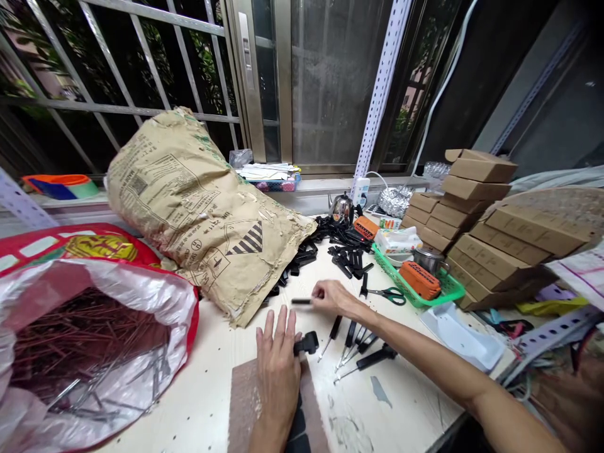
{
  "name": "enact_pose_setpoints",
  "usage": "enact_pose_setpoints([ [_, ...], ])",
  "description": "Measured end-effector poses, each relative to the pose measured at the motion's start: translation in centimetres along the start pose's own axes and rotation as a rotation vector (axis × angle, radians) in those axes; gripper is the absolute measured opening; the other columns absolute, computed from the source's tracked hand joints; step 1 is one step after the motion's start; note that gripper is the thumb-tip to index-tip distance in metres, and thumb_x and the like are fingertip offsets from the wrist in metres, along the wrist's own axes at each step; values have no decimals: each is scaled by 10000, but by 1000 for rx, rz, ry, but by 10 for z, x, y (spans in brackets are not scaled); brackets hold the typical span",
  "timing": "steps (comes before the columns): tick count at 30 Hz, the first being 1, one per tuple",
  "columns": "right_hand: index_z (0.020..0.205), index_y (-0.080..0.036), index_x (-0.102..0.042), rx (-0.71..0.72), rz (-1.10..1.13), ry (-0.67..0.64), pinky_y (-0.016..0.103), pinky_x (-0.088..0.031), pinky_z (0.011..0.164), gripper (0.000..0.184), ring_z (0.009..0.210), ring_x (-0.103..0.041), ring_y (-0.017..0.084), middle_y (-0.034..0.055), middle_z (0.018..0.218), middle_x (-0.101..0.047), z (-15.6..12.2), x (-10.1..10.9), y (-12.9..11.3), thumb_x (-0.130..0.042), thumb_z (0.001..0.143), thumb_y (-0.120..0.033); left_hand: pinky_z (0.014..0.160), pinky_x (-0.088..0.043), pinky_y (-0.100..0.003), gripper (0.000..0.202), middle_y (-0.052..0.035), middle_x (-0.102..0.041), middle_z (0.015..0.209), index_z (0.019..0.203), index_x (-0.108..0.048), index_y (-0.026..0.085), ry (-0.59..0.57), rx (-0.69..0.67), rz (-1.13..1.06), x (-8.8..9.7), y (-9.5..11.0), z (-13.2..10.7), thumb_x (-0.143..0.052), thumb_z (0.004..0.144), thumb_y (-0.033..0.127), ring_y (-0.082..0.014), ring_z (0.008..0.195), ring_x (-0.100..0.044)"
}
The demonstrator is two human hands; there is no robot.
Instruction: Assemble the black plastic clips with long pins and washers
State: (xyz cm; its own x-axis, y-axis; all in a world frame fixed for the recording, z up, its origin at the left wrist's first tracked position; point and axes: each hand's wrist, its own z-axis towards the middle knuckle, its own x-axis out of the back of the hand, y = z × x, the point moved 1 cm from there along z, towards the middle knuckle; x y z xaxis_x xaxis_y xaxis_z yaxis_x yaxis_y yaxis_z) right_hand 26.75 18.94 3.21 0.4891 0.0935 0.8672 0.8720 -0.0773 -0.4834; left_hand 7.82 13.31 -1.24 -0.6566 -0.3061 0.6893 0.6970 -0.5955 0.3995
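My left hand [277, 368] lies palm down with its fingers stretched out, over a brown mat [243, 402] on the table. A black plastic piece with a wide end [307, 343] juts out beside it; I cannot tell whether the thumb touches it. My right hand [331, 297] is closed in a pinch on a short black strip [301, 301], just beyond the left fingertips. Several metal rods with black handles [376, 358] lie right of the left hand. Dark flat pieces [297, 418] show partly under the left wrist.
An open bag of thin metal rods [89, 340] stands at left, behind it a large paper sack [202, 214]. Black plastic parts [349, 258] are heaped at the back. Scissors [389, 294], a green basket [450, 292] and stacked cardboard boxes [491, 264] are on the right.
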Motion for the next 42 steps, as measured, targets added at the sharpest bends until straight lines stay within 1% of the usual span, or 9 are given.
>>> enact_pose_setpoints([
  [4,919,-162,-646,246,233,-305,159,-431,563,357,618,-584,75,1,782,-664,-17,3,-18,-553,831,-495,1083,-193,-569,600,-80,-616,1221,1279,-527,214,-57,12,14,0,0,3,-382,743,-12,-300,1230,-468],
  [7,948,-148,-620,4,45,-110,202,-455,631,408,702,-621,116,58,864,-665,1,20,2,-426,910,-505,924,-430,-492,389,-115,-695,970,1117,-614,145,-86,276,-196,-3,-8,2,-427,778,110,-285,947,-634],
  [10,1070,-104,-552,-274,-171,163,292,-448,767,259,953,-613,224,180,1071,-611,24,31,35,-448,926,-293,702,-514,-399,285,-98,-692,729,867,-654,137,-133,676,-441,-2,-12,3,-553,781,389,-284,741,-657],
  [13,1139,-96,-503,-357,-243,216,342,-431,808,264,1007,-598,265,215,1109,-587,35,23,62,-447,885,-146,674,-514,-358,413,-66,-658,599,683,-619,146,-158,930,-757,0,-9,7,-593,721,557,-236,619,-642],
  [16,1189,-155,-478,-331,-272,237,309,-420,824,315,1008,-601,225,151,1129,-594,41,12,73,-407,884,-120,612,-524,-327,455,-73,-681,653,737,-621,125,-103,1048,-1014,1,-4,13,-654,656,572,-202,572,-639],
  [20,1285,-190,-415,-298,-276,266,259,-403,828,394,1058,-572,193,113,1203,-566,60,13,76,-403,892,-164,564,-532,-308,548,-70,-694,704,964,-629,112,-60,1121,-1091,-2,1,17,-694,632,543,-173,533,-637],
  [27,995,-100,-628,-391,-269,229,292,-407,771,233,1011,-583,248,182,1122,-580,94,27,77,-478,858,-214,544,-530,-304,559,-82,-691,700,1024,-610,91,-74,1133,-1106,-4,5,18,-695,657,504,-164,498,-630],
  [35,1166,-93,-540,-461,-177,236,308,-433,790,395,1034,-584,255,202,1188,-541,93,23,84,-572,787,-200,568,-516,-269,581,-97,-701,797,1126,-551,107,-180,1104,-1228,6,7,18,-653,722,512,-152,569,-644],
  [42,821,-51,-663,-397,36,154,243,-441,618,222,792,-633,220,154,826,-663,78,26,65,-570,737,-235,633,-544,-300,579,-149,-700,930,1187,-533,122,-101,1133,-1347,-1,0,14,-692,729,437,-186,681,-682],
])
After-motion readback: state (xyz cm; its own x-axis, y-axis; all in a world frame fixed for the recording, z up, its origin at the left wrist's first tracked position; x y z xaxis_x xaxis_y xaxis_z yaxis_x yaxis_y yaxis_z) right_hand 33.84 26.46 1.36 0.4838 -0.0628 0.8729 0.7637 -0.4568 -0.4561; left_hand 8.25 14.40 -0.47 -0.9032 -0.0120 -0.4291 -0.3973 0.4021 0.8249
